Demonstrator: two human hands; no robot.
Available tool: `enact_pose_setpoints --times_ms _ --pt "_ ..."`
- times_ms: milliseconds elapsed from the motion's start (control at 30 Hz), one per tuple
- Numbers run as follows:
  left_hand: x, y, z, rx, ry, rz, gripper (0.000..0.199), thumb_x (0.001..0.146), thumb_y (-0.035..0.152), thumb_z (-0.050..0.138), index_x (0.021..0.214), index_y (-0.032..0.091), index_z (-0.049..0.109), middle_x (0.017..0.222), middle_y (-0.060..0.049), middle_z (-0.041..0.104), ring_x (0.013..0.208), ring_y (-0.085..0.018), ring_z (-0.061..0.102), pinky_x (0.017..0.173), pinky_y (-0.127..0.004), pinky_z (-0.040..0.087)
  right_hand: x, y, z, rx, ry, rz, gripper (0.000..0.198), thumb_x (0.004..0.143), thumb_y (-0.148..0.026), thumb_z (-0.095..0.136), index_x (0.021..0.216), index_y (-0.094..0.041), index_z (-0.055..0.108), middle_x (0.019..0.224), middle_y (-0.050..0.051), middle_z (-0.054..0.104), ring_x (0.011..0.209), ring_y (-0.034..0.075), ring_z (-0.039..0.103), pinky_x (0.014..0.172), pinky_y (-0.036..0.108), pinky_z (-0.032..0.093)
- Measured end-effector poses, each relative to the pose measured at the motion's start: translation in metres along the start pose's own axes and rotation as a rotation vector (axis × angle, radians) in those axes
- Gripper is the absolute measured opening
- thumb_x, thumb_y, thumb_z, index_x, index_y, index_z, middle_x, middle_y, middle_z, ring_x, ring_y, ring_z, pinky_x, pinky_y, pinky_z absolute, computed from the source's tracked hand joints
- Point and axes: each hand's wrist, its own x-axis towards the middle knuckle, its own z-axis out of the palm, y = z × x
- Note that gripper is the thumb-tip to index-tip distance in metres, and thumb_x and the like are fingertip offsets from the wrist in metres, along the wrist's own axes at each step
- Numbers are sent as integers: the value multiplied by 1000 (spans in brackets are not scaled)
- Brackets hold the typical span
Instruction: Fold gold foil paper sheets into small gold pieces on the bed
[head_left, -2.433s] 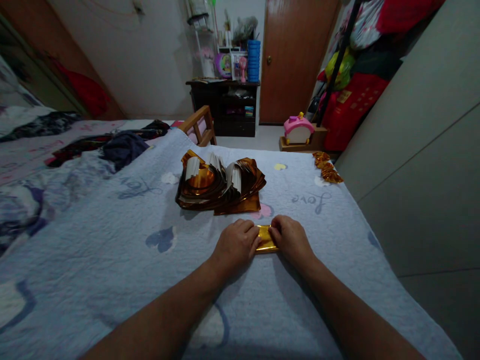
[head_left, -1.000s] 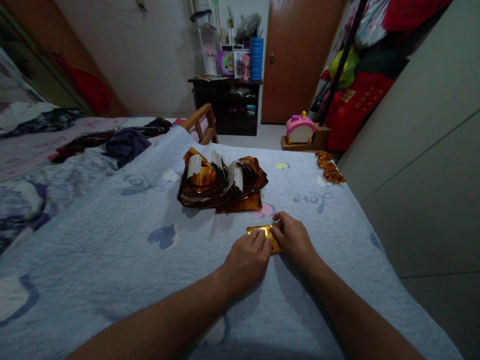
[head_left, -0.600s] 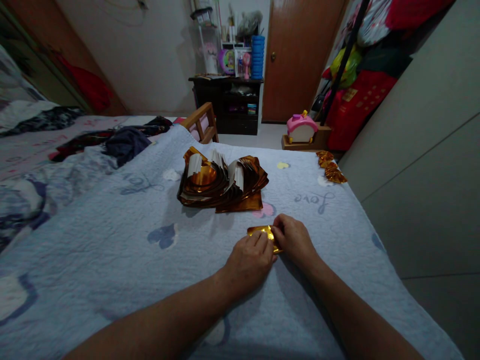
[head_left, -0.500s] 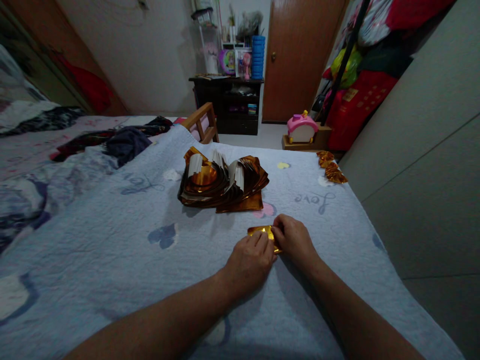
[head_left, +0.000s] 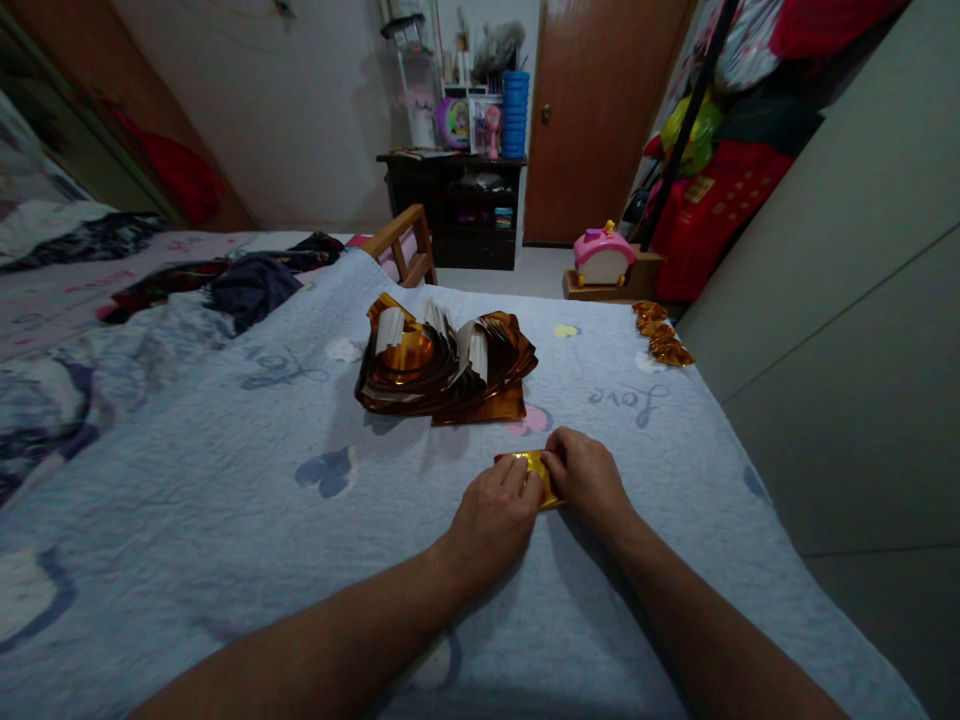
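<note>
A small folded sheet of shiny gold foil paper (head_left: pixel 550 492) lies on the bed in front of me. My left hand (head_left: pixel 496 512) is closed over its left part, the bent fingertips pressing on the gold surface. At the upper right edge, my right hand (head_left: pixel 592 482) pinches the sheet between thumb and fingers. Both hands rest low on the bedspread, and they hide much of the paper. Beyond them sits a thick curled stack of gold foil papers (head_left: pixel 491 385) with whitish undersides showing. Several crinkled gold foil pieces (head_left: pixel 666 338) lie by the far right corner of the bed.
A pale blue bedspread (head_left: pixel 225 480) with hearts and lettering covers the bed. Dark clothing (head_left: pixel 255 285) lies to the left. Past the far edge stand a wooden chair (head_left: pixel 411 245), a dark cabinet (head_left: pixel 450 240) and a pink toy (head_left: pixel 604 258). A pale panel (head_left: pixel 847 330) flanks the right side.
My left hand has drawn slightly left and down across the foil paper, baring more gold between the hands. The right hand keeps its pinch at nearly the same spot.
</note>
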Motion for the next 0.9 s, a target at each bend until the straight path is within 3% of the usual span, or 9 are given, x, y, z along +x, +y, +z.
enact_pose_setpoints --times_ms 167,267,567,733,900 --pt "0 2 -1 50 21 -25 27 94 8 50 119 10 61 114 -14 67 106 -29 62 89 -44 57 0 2 3 52 52 16 14 86 -14 60 99 -19 58 81 3 65 73 19 59 69 28 38" --pt "-1 1 0 48 20 -26 27 95 8 49 118 11 61 115 -14 66 109 -29 61 90 -44 56 0 5 4 5 81 -42 10 87 -13 57 93 -20 58 92 5 63 80 19 58 69 28 38" --pt "0 -5 -10 -44 -12 -29 18 97 17 53 113 17 61 109 -8 66 103 -26 60 86 -41 53 -7 5 -7 -46 -120 -257 10 93 -16 51 91 -19 60 95 4 61 85 17 57 72 28 38" --pt "2 -20 -14 -149 -90 -21 21 97 33 58 115 21 60 119 -7 62 111 -28 55 93 -44 49 -14 -1 -13 -139 -147 -292 6 92 -22 53 96 -19 57 100 6 59 87 19 56 68 29 37" --pt "1 -42 -18 -317 -175 52 34 95 30 61 128 25 54 133 -7 55 124 -26 47 108 -44 40 -18 -5 -18 -178 -159 -313 17 89 -32 59 100 -20 55 104 7 59 91 22 57 67 30 37"
